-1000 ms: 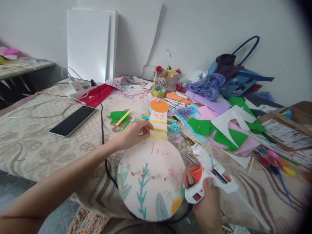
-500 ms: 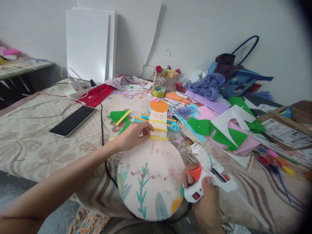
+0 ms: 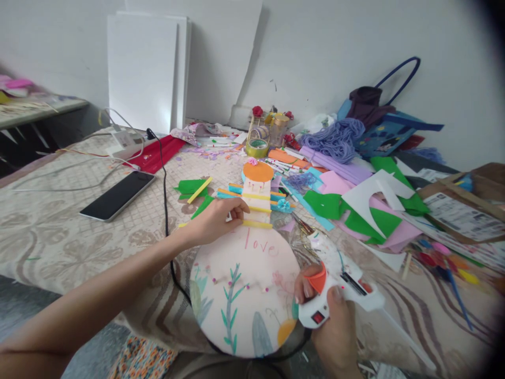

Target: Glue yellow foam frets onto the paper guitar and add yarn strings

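Home craft table (image 3: 59,221), foam scraps (image 3: 366,208)

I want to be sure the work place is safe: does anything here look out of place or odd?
The round board seems to jut over the cloth's near edge. The black cord passes under the left forearm and along the board's rim. The right hand holds the glue gun beside it.

The only view comes from the person's head, looking forward and down across the table (image 3: 59,221) towards the white wall (image 3: 315,47) behind it. It sits close. The left hand (image 3: 215,218) and the right hand (image 3: 337,337) with its glue gun (image 3: 343,295) fill the lower frame, and the right-hand corners are shaded dark.
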### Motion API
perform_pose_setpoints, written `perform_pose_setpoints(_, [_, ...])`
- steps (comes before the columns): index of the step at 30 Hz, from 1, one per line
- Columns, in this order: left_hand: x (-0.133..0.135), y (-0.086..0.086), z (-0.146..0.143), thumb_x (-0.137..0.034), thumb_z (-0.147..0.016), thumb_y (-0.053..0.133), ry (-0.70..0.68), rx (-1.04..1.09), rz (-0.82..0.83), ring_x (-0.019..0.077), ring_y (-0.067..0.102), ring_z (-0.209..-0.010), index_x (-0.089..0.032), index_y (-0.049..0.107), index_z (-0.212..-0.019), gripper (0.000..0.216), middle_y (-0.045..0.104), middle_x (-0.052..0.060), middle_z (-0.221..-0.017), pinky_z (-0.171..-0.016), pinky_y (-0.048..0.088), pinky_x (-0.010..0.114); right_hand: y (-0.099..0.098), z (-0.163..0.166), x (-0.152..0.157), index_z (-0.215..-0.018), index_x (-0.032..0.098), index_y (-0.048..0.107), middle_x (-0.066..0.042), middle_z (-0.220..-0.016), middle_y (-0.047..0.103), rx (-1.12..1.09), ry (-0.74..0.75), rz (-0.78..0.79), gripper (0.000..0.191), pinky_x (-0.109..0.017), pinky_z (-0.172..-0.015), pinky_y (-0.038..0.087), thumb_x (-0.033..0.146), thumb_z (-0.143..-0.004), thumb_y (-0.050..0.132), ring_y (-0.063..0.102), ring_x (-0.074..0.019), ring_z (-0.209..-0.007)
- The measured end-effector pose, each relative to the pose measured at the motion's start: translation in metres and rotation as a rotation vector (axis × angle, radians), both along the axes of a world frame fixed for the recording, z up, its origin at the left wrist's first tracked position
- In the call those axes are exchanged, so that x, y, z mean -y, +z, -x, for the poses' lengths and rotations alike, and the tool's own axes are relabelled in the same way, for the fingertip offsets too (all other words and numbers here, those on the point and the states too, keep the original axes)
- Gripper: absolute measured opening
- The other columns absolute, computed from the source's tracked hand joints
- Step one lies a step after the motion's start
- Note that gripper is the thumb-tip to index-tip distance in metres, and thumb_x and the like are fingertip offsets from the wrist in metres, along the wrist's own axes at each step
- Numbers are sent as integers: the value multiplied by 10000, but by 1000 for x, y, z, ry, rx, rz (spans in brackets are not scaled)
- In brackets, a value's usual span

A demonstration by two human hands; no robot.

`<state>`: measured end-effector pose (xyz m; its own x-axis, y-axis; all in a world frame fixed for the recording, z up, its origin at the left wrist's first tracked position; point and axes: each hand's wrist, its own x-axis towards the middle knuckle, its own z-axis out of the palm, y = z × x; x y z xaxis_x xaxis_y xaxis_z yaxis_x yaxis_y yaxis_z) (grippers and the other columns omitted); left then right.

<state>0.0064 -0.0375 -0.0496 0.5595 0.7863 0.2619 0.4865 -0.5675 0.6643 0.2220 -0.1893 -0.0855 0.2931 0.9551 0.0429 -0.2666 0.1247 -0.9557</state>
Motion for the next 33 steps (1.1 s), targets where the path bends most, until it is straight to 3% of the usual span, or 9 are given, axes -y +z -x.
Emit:
perform_pose_setpoints(23, [2, 2, -3, -47, -826, 512, -108, -41, -107, 147, 619, -778, -137, 694, -808, 204, 684, 54, -832, -721, 478, 264, 1, 0, 1, -666, 192, 549, -3, -547, 460, 4, 9, -4, 401, -267, -446, 331, 568, -805, 554, 452, -155, -508])
perform_pose_setpoints(29, [4, 10, 2, -175, -868, 524, -57, -42, -59, 172, 644, -842, -158, 708, -909, 189, 705, 77, -935, -754, 503, 287, 2, 1, 0, -641, 196, 533, 1, -548, 439, 1, 10, 0, 423, -276, -467, 354, 582, -815, 539, 455, -159, -519])
perform_pose_setpoints(33, [3, 17, 9, -223, -891, 506, 52, 22, -77, 170, 646, -867, -173, 684, -957, 196, 708, 69, -977, -762, 503, 278, 3, 2, 0, -639, 197, 536, 2, -548, 437, -26, 4, 6, 399, -271, -458, 348, 563, -795, 569, 446, -156, -514])
